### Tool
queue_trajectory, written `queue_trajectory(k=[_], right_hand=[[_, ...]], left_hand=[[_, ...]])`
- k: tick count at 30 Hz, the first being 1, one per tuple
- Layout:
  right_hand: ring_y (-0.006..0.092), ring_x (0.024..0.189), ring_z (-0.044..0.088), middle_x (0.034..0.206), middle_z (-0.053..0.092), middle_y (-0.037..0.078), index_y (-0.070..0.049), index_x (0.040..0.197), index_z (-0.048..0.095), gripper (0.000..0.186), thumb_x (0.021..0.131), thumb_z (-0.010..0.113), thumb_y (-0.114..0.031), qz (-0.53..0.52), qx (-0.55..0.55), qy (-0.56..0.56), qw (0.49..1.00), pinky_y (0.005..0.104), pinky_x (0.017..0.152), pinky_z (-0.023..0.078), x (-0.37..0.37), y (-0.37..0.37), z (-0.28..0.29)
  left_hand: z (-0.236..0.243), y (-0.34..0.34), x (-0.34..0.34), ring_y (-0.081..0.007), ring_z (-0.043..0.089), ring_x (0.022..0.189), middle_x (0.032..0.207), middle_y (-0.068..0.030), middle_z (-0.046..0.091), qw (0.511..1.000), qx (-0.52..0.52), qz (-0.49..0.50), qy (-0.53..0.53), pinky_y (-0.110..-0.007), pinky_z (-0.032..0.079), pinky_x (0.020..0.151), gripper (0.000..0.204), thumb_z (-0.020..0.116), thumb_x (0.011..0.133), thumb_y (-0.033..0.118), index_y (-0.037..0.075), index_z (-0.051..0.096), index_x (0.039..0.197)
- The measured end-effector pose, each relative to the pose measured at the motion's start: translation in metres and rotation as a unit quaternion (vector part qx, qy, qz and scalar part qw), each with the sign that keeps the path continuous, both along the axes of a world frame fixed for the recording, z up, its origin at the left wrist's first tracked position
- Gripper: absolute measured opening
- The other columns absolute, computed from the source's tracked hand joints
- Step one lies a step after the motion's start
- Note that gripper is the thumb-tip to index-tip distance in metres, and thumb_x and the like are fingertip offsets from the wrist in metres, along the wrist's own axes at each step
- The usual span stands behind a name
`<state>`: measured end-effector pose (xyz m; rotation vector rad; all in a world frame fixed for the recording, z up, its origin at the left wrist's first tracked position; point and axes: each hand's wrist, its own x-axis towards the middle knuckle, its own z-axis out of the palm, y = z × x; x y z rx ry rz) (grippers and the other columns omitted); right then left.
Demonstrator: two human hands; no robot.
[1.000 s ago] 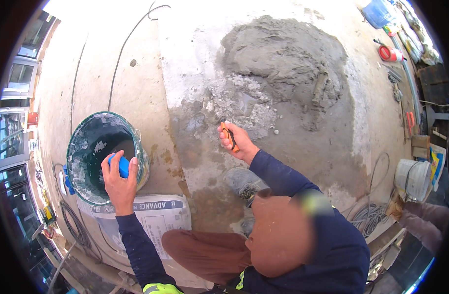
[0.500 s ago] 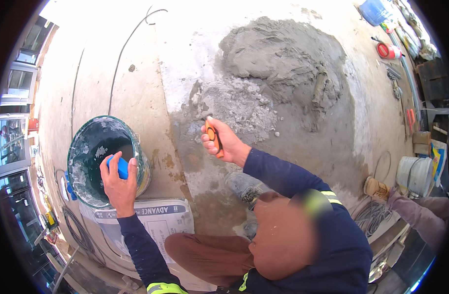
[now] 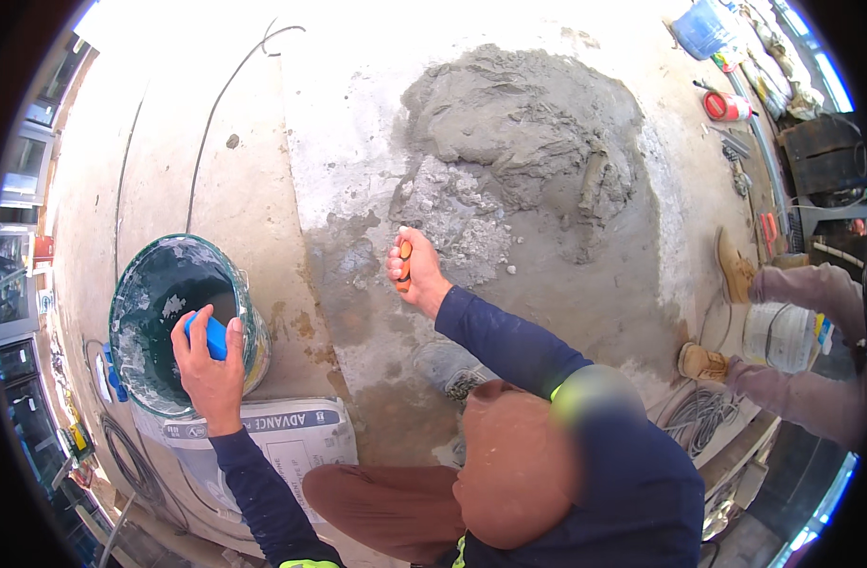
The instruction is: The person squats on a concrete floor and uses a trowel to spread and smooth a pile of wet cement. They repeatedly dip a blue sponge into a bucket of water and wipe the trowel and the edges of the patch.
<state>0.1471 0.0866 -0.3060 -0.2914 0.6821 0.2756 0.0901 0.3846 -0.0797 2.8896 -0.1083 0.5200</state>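
Observation:
My left hand (image 3: 211,383) is closed on a smooth blue object (image 3: 215,339), whose kind I cannot make out. It is over the near right part of a dark green bucket (image 3: 131,275) streaked with grey, which has some liquid inside. My right hand (image 3: 424,270) grips an orange and black tool handle (image 3: 404,268). The working end of that tool does not show clearly. Just beyond this hand lies rough, lumpy grey mortar (image 3: 462,213), and a larger wet mortar heap (image 3: 509,114) spreads farther away on the floor.
A printed paper cement bag (image 3: 301,435) lies flat near the bucket. At right another person stands in tan boots (image 3: 734,265), beside a white bucket (image 3: 776,336) and coiled cable (image 3: 703,417). A red container (image 3: 727,106) and a blue container (image 3: 703,30) stand at far right.
The whole view has shifted, moving the scene slightly left. Another person's second boot has come into view at right. Both my hands keep their holds; the right hand's handle stands more upright.

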Motion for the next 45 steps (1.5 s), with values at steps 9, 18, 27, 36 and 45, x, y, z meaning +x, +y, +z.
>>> queue_trajectory(k=[9, 18, 27, 36, 45], right_hand=[[0.0067, 0.051, 0.051, 0.077, 0.059, 0.000, -0.008, 0.107, 0.062, 0.029, 0.108, 0.060, -0.037, 0.227, -0.112, -0.068, 0.965, 0.0229, 0.039, 0.042, -0.056, -0.121, 0.094], [0.0453, 0.090, 0.075, 0.091, 0.075, 0.025, -0.004, 0.109, 0.062, 0.034, 0.101, 0.066, -0.037, 0.352, -0.874, -0.211, 0.260, 0.0568, 0.079, 0.058, 0.077, -0.174, 0.080], [0.0479, 0.093, 0.075, 0.099, 0.077, 0.024, -0.009, 0.124, 0.055, 0.033, 0.103, 0.062, -0.033, 0.435, -0.854, -0.196, 0.206, 0.0591, 0.083, 0.060, 0.066, -0.193, 0.023], [0.0447, 0.083, 0.075, 0.096, 0.075, 0.018, -0.011, 0.123, 0.056, 0.032, 0.099, 0.068, -0.029, 0.454, -0.844, -0.198, 0.206, 0.0571, 0.072, 0.059, -0.052, -0.224, 0.027], [0.0415, 0.083, 0.076, 0.097, 0.075, 0.016, -0.010, 0.114, 0.057, 0.028, 0.098, 0.071, -0.029, 0.320, -0.922, -0.105, 0.194, 0.0535, 0.072, 0.061, -0.036, -0.225, 0.046]], left_hand=[[0.005, 0.002, -0.002, -0.0388, 0.064, 0.122, 0.134, -0.0172, 0.063, 1.000, 0.020, 0.005, -0.004, -0.047, 0.054, 0.099, 0.039, 0.079, 0.098, 0.031, 0.009, 0.072, 0.130], [0.003, 0.002, -0.001, -0.0384, 0.065, 0.121, 0.135, -0.0161, 0.062, 1.000, 0.023, 0.011, -0.009, -0.048, 0.054, 0.099, 0.041, 0.079, 0.098, 0.034, 0.011, 0.072, 0.131], [0.010, 0.003, -0.002, -0.0386, 0.065, 0.122, 0.135, -0.0168, 0.062, 1.000, -0.014, 0.010, 0.015, -0.048, 0.054, 0.099, 0.041, 0.080, 0.097, 0.035, 0.012, 0.072, 0.130], [-0.003, 0.002, 0.000, -0.0382, 0.065, 0.121, 0.137, -0.0159, 0.062, 1.000, 0.019, 0.015, -0.006, -0.048, 0.055, 0.098, 0.042, 0.080, 0.097, 0.037, 0.012, 0.072, 0.131], [-0.001, 0.007, 0.003, -0.0391, 0.065, 0.121, 0.134, -0.0165, 0.063, 1.000, 0.021, 0.010, -0.018, -0.048, 0.055, 0.098, 0.041, 0.081, 0.097, 0.035, 0.012, 0.072, 0.130]])
